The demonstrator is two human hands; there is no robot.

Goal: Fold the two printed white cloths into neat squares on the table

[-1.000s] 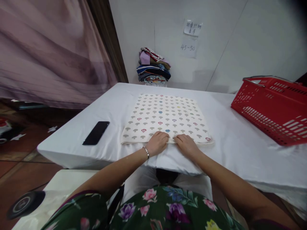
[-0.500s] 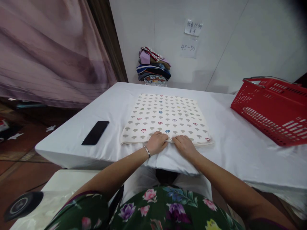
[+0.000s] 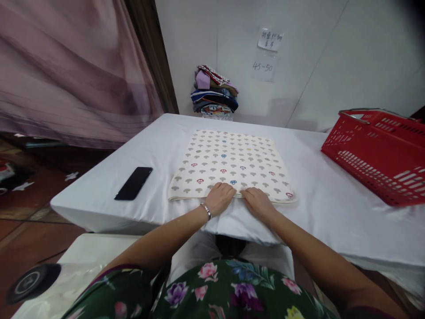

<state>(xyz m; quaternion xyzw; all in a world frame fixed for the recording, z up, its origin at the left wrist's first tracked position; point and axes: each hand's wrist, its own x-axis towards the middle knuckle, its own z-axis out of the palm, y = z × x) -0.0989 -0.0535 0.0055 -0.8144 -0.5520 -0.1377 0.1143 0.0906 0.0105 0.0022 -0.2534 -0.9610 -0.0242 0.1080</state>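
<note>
A cream cloth printed with mushrooms lies folded into a layered rectangle on the white-covered table. At the middle of its near edge, my left hand is closed on the layers, fingers on top and thumb hidden beneath. Just to the right, my right hand pinches the same edge. A small gap separates the two hands. The cloth's far corners lie flat.
A black phone lies on the table's left side. To the right stands a red plastic basket. Folded clothes are stacked against the wall beyond the table. A white stool is at the lower left.
Both hands keep hold of the cloth's near edge, with hardly any movement. The whole view has shifted slightly.
</note>
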